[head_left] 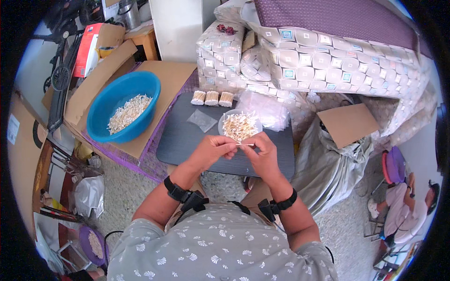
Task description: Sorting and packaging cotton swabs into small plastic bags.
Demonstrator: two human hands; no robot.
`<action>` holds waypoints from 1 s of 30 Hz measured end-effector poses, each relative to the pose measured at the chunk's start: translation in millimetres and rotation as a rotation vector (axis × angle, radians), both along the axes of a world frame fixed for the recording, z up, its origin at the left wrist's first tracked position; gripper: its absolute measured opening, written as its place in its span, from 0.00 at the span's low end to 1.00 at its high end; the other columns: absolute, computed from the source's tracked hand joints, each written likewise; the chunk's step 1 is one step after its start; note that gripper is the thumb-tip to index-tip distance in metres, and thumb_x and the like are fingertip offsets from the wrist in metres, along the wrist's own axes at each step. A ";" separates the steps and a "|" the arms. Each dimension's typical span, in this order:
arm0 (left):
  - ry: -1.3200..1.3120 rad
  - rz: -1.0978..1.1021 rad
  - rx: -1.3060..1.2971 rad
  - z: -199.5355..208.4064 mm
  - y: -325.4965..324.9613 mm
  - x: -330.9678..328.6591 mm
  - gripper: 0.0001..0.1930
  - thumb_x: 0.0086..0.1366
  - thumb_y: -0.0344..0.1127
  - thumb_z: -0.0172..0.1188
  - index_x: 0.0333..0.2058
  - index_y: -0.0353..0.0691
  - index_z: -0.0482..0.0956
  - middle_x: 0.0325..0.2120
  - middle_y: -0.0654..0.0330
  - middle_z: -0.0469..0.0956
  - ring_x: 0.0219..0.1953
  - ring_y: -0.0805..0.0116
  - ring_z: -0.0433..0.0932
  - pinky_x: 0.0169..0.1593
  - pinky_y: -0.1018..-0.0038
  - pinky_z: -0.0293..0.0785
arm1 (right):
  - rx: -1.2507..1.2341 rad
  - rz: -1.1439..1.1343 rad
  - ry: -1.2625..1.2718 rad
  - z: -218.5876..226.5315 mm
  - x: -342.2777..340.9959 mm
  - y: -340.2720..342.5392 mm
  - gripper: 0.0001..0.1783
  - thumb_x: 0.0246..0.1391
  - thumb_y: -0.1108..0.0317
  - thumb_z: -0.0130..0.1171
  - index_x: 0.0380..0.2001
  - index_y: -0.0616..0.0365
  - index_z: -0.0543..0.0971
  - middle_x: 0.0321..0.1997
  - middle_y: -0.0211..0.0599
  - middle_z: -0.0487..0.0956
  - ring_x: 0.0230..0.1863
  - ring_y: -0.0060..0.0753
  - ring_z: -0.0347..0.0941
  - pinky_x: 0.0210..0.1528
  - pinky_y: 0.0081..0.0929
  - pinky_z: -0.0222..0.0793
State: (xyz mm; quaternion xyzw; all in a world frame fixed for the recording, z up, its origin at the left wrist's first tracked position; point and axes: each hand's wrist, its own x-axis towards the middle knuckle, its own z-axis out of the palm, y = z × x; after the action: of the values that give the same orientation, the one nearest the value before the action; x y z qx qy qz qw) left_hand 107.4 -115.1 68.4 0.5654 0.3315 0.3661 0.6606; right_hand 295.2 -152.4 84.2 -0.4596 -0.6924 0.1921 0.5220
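Note:
Both hands meet at the near side of a small white bowl (221, 124) heaped with loose cotton swabs (240, 125). Fingertips of my left hand (216, 149) are pinched at one end of a single cotton swab (243, 144). My right hand (262, 153) pinches its other end, so the swab lies level between them. Behind the bowl stand three round bundles of swabs (212, 98) in a row. A small clear plastic bag (202, 120) lies left of the bowl. To its right is a pile of clear plastic bags (272, 111).
The dark low table (183, 147) is before me. A blue basin (96, 110) of swabs rests on cardboard (176, 75) to the left. At right are a grey sack (323, 166) under a cardboard sheet (348, 124) and a seated person (405, 210). A patterned sofa (323, 65) stands behind.

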 end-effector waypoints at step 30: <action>-0.030 -0.004 -0.249 -55.0 28.0 -11.8 0.07 0.67 0.35 0.50 0.40 0.42 0.75 0.24 0.70 0.70 0.21 0.81 0.63 0.25 0.84 0.61 | -0.295 -0.010 0.126 -51.6 14.5 26.9 0.10 0.53 0.74 0.57 0.40 0.60 0.78 0.36 0.37 0.77 0.32 0.26 0.75 0.35 0.23 0.71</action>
State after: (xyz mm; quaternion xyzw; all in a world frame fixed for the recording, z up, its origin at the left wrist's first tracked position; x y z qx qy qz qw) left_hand 95.6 -87.2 13.4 0.4742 0.3635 0.3292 0.7312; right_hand 309.7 -125.5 32.6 -0.5217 -0.6204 0.3175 0.4920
